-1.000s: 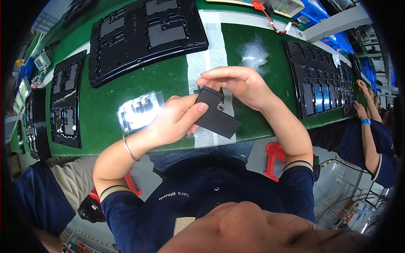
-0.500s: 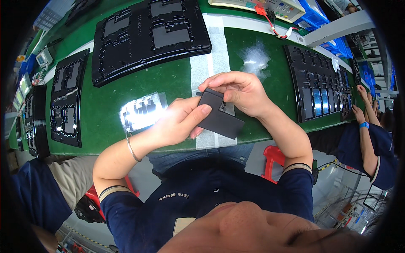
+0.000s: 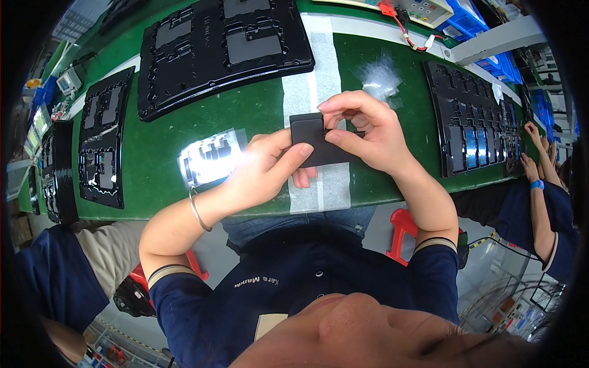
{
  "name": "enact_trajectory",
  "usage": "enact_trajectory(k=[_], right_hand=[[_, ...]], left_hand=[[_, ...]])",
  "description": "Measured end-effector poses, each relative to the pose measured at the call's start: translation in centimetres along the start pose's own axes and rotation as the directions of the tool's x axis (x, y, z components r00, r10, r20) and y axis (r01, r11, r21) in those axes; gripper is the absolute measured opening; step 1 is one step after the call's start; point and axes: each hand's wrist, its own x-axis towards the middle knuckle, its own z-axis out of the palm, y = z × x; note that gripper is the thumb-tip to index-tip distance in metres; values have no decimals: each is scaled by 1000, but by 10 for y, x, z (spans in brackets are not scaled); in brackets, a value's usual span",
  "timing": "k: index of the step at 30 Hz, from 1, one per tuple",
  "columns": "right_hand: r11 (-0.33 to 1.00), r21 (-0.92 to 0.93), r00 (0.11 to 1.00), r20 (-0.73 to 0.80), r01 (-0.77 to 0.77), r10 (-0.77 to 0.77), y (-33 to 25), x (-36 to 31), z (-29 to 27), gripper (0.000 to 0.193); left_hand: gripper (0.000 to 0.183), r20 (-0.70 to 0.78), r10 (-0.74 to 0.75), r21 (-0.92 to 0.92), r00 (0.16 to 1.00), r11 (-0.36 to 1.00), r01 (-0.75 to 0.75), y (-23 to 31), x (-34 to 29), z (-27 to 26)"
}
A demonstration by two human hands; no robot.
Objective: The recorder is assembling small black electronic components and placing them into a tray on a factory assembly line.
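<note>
My left hand (image 3: pixel 268 164) holds a flat black L-shaped piece (image 3: pixel 308 142) by its left side, thumb on top and fingers underneath. The piece is raised over the bench, its notch toward the upper right. My right hand (image 3: pixel 372 130) is curled at that notch, with the thumb at the inner edge and a fingertip by the upper corner. Whether a small part lies between these fingertips is hidden. Left of my hands, a stack of shiny clear film sheets (image 3: pixel 211 158) with dark shapes lies on the green bench (image 3: pixel 147 175).
Stacked black moulded trays (image 3: pixel 202 67) stand at the far left, with another tray (image 3: pixel 103 138) beyond. A tray of dark, shiny pieces (image 3: pixel 469 122) lies at right. Clear film scraps (image 3: pixel 380 78) lie ahead, near a tester (image 3: pixel 423 12) with red leads. Co-workers sit on both sides.
The black piece has turned counterclockwise, so its lower arm now lies nearly level. My right hand's fingers have lifted and opened out somewhat at the notch. The whole view has shifted slightly.
</note>
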Motion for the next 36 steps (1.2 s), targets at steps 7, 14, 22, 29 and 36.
enact_trajectory(k=[7,14,22,29,36], right_hand=[[1000,19,1000,-12,-15,15,0,0,1,30],[999,34,1000,-14,-19,19,2,-1,3,29],[992,120,998,-35,-44,49,4,-1,6,36],[998,67,1000,1,-22,22,5,-2,4,38],[999,31,1000,10,-22,22,4,-3,3,35]], left_hand=[[27,64,29,10,998,1000,-29,-1,0,-3],[27,63,21,41,998,999,-23,0,-1,-5],[26,61,-8,27,998,1000,6,0,2,-6],[25,59,5,32,998,999,-7,0,2,-6],[24,28,-2,2,1000,1000,2,-1,2,-4]])
